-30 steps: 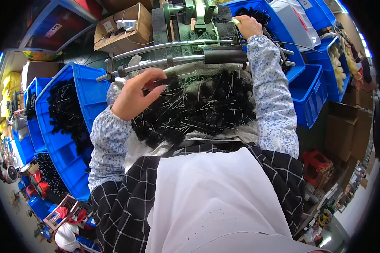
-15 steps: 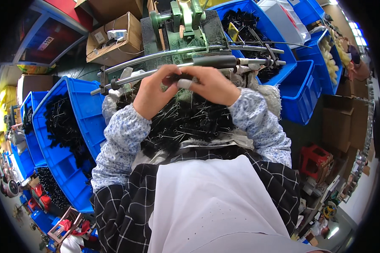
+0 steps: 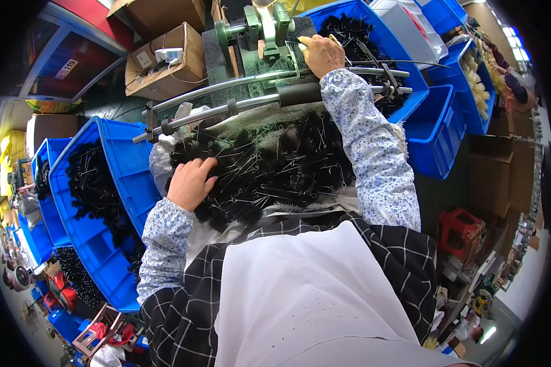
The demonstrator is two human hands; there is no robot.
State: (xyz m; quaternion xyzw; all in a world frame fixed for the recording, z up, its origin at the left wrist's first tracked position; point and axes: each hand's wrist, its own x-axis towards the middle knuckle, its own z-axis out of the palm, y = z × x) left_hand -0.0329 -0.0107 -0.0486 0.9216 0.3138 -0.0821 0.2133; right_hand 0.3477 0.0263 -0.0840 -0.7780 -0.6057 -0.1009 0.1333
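A heap of small black twisted-wire brushes (image 3: 269,165) with looped metal ends lies on a cloth over my lap. My left hand (image 3: 190,182) rests at the heap's left edge, thumb and fingers apart, with nothing visibly held. My right hand (image 3: 323,54) reaches forward to the green-lit machine (image 3: 268,33), fingers pinched together. A black wire brush (image 3: 296,46) shows at its fingertips beside the machine's wheel; part of it is hidden by the hand. Beneath my right wrist runs a metal bar with a dark sleeve (image 3: 300,93).
Two metal rails (image 3: 226,110) cross in front of the machine. A blue bin (image 3: 113,153) of black brushes stands at left, another blue bin (image 3: 404,67) at far right. A smaller blue bin (image 3: 438,131) and a cardboard box (image 3: 165,64) flank the machine.
My hands were together above the heap around a small dark thing. My right hand has moved forward and right to the machine; my left hand has moved down and left to the heap.
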